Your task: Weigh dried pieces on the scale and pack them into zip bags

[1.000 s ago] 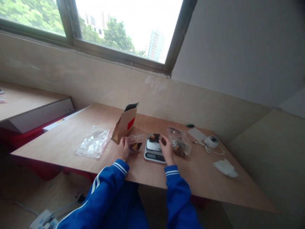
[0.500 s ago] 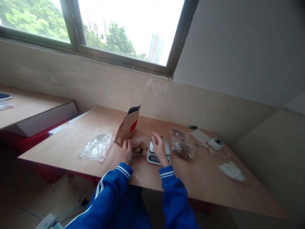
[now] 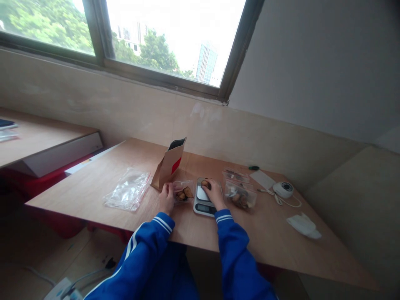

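My left hand is closed on the left edge of a clear zip bag that lies on the table with brown dried slices in it. Just right of that bag stands a small kitchen scale with a metal plate and a dark display. Over its plate, my right hand has its fingers closed around a brown dried slice. Whether the slice touches the plate I cannot tell. An open brown paper pouch with a red label stands upright behind my left hand.
Flat clear bags lie in a pile on the left. Right of the scale are filled zip bags. Farther right sit a white dome camera with its cable, a white card, a green-handled tool and a crumpled white wrapper.
My right hand has shifted slightly right and down over the scale, and a brown dried slice now shows at its fingertips. My left hand stays at the zip bag.
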Available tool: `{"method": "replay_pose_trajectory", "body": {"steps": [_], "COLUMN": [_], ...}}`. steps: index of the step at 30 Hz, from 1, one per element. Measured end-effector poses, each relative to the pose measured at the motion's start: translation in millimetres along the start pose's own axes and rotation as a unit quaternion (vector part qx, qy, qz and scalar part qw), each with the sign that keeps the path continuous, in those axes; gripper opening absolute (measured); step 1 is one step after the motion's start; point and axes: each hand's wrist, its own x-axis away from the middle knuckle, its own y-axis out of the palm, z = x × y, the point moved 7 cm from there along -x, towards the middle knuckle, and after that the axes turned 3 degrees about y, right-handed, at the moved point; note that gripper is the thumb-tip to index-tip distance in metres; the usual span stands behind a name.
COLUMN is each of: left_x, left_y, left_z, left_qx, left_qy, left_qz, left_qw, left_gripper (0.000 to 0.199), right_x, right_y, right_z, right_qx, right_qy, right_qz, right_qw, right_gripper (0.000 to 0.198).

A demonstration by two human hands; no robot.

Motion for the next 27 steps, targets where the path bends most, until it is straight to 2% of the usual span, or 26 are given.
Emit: {"method": "replay_pose_trajectory", "body": {"steps": [7,11,13,16,20,22,25,27], "left_x": [-1.3,-1.2,-0.7,0.0,-0.2,-0.8,-2.0,-2.7], "left_y": [2.1,-0.3,-1.0,-0.1,1.1,1.0,-0.6,-3.2], "left_z": [-8.1,-2.9,-0.7,0.9,-0.6,-2.6,-6.1,-8.3], "left_qx": [0.010,0.007,0.009,0.028,0.044,0.052,0.057,0.046], "left_qy": [-0.027,-0.028,-0.031,-0.035,-0.041,-0.046,-0.051,-0.056], "left_qz": [-0.015,-0.007,-0.004,-0.007,-0.009,-0.004,0.010,0.025], "left_qw": [0.999,1.000,0.999,0.999,0.998,0.998,0.997,0.997], "left_gripper": [0.029,0.025,0.025,0.026,0.026,0.026,0.025,0.025], "right_x": [5.4,5.1,5.8,9.1,17.2,22.0,26.3,29.0], "right_y": [-17.0,-21.7,-23.0,-16.4,18.5,33.5,42.1,43.6], "right_z": [16.8,12.0,0.3,-29.1,-78.0,-93.6,-102.3,-107.9], "right_qx": [-0.031,-0.047,-0.083,-0.207,-0.351,-0.359,-0.302,-0.253], "right_qy": [0.027,0.036,0.042,0.055,0.065,0.063,0.041,0.000], "right_qz": [0.038,0.050,0.063,0.058,-0.070,-0.110,-0.102,-0.108], "right_qw": [0.998,0.997,0.994,0.975,0.932,0.925,0.947,0.961], "right_gripper": [0.033,0.035,0.037,0.042,0.046,0.045,0.040,0.040]}}
